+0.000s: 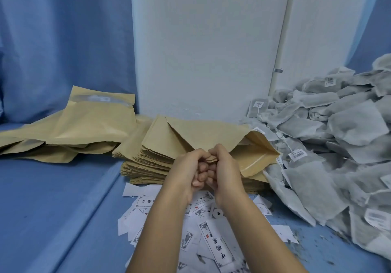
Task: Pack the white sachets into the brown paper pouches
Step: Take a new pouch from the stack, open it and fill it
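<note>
Both curled tight, the left grip (188, 173) and right grip (225, 171) pinch the near edge of the top pouch (201, 133). Best to part its lips fully; the sachets (342, 128) lie heaped to their right.

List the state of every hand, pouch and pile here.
Top pouch, mouth partly open.
Left hand, pinching its edge.
Right hand, pinching the same edge.
Pouch stack, flat, stacked.
Left pouches, bulging, lying down.
White sachets, heaped loose.
Printed slips, scattered.
</note>
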The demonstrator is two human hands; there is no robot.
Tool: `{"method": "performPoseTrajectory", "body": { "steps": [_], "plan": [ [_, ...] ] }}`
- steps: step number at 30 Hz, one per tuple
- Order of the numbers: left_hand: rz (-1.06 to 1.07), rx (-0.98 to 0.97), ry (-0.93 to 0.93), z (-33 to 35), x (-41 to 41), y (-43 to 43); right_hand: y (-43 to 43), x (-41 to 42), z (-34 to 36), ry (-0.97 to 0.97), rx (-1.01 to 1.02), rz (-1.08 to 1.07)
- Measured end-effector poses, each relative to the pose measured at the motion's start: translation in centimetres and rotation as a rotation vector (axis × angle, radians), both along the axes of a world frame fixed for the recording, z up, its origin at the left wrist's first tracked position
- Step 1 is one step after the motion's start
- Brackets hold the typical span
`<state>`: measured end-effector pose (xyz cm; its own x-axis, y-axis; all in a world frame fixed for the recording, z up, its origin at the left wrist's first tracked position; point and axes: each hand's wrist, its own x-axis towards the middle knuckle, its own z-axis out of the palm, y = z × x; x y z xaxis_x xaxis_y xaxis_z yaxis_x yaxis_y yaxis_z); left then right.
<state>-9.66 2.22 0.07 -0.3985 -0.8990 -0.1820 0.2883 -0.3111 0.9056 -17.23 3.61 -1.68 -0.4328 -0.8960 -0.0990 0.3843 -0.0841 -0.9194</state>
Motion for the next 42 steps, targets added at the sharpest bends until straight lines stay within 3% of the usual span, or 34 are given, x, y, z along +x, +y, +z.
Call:
{"method": "performPoseTrajectory", "body": {
  "steps": [10,15,20,29,35,39,42],
  "plan": [
    [0.043,0.032,0.085,-0.6,-0.1,-0.8,0.1,-0.6,-0.4,-0.300,-0.039,0.051],
    [0.069,-0.091,-0.086,-0.8,-0.5,-0.3,0.0,-0.4,-0.7,-0.166,-0.007,0.028],
    [0.093,-0.049,-0.011,-0.9,-0.4,-0.4,-0.2,-0.3,-0.7,-0.266,-0.038,-0.038],
    [0.093,-0.041,-0.018,-0.9,-0.9,-0.2,-0.1,-0.8,-0.9,-0.214,-0.012,-0.108],
    [0.189,-0.009,0.029,-0.6,-0.6,-0.3,0.0,-1.3,-0.6,-0.288,-0.076,-0.181],
    [0.382,-0.086,0.041,-0.7,-1.6,0.3,-0.2,-0.8,-0.8,-0.239,-0.065,-0.098],
    [0.412,-0.099,0.013,-0.9,-2.0,0.6,-0.1,-0.7,-0.9,-0.185,-0.043,-0.015]
  ]
}}
